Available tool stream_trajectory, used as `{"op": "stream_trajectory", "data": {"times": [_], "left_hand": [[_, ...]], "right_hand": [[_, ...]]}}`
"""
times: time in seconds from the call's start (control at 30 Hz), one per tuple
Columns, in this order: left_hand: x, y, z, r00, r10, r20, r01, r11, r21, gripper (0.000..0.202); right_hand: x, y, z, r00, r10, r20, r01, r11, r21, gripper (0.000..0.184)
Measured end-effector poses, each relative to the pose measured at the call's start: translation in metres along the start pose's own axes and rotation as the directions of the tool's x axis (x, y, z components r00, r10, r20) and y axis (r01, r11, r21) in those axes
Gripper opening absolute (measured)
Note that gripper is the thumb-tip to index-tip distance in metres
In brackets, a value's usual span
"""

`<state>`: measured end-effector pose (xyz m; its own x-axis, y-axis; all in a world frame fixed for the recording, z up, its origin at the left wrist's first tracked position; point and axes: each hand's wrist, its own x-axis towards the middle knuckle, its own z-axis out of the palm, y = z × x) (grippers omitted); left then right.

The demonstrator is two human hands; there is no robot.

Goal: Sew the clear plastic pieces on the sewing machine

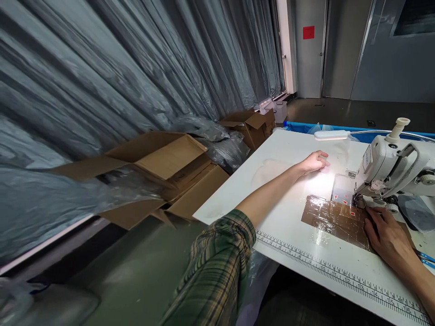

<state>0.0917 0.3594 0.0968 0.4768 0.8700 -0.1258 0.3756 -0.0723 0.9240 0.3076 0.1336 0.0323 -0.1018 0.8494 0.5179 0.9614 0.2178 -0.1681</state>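
My left hand [311,164] is over the white sewing table, in the bright light left of the sewing machine [382,165]. Its fingers are loosely bent and apart, and I see nothing held in them. My right hand [390,233] rests close to the needle, its fingers stretched out over the right part of a brown, shiny taped sheet [331,219]. Small red marks show near the presser foot [358,201]. Left of the foot is a pale, clear-looking plate [341,183] set on the table; its exact kind I cannot make out.
A ruler scale [326,269] runs along the table's front edge. A white lamp [331,135] on a bendable arm hangs behind the machine. Blue-handled scissors or snips [426,259] lie at far right. Open cardboard boxes [173,158] and plastic bags [224,147] stand left, beside grey curtains [136,59].
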Motion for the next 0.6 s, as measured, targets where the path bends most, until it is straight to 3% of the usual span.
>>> {"op": "stream_trajectory", "data": {"times": [0.23, 0.37, 0.5, 0.6], "left_hand": [[-0.004, 0.0, -0.001, 0.999, 0.0, -0.045, 0.0, 1.0, 0.005, 0.045], [-0.019, 0.0, -0.02, 0.985, 0.07, -0.155, -0.05, 0.99, 0.128, 0.04], [-0.054, -0.004, -0.052, 0.959, 0.112, -0.259, -0.033, 0.957, 0.288, 0.019], [-0.095, -0.007, -0.064, 0.969, 0.149, -0.198, -0.019, 0.842, 0.539, 0.017]], "right_hand": [[-0.001, 0.003, -0.001, 0.999, -0.047, 0.002, 0.047, 0.999, -0.01, 0.045], [-0.003, 0.0, 0.003, 0.997, -0.073, -0.04, 0.071, 0.996, -0.045, 0.047], [-0.001, -0.004, -0.001, 0.989, -0.124, -0.082, 0.119, 0.991, -0.069, 0.05], [0.001, -0.005, -0.009, 0.988, -0.151, -0.017, 0.149, 0.985, -0.082, 0.048]]}}
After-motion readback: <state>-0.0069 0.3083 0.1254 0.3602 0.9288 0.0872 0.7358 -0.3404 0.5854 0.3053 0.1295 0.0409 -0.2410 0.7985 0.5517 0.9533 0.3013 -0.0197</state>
